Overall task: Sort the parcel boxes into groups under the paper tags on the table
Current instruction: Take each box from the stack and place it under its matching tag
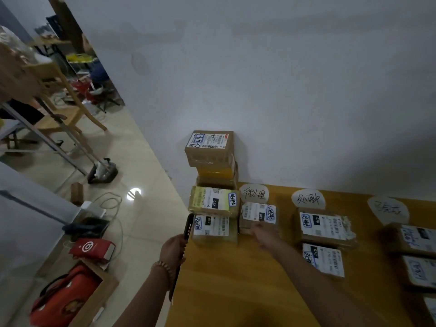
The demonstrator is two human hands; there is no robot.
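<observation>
Your left hand (173,250) was curled round a slim black handheld device (188,226), thumb side up, off the table's left edge; a beaded bracelet (162,265) sat on that wrist. Your right hand (262,232) reached across the table to the near edge of a small parcel box (258,217); the fingers were blurred, so I cannot tell whether they pinched the box or only rested on it.

On the wooden table (236,291), at the far left corner, a stack of boxes (211,159) stood against the wall; in front of it lay a box labelled 220 (213,201), and nearer you a box labelled 010 (213,228), just beside the black device. The small parcel box lay directly under the first paper tag (254,193); under the second paper tag (308,199) lay two boxes in a column, the farther box (324,226) and the nearer box (323,259), touching or nearly so; under the third paper tag (388,208), which was too blurred to read, more boxes (415,241) ran toward the right edge of the view.

To the left, on the pale tiled floor (146,161), were a red bag (63,296) in a cardboard carton, a red pouch (94,249), loose cables and a wooden chair (59,95); a plain white wall (283,90) rose behind the table.
</observation>
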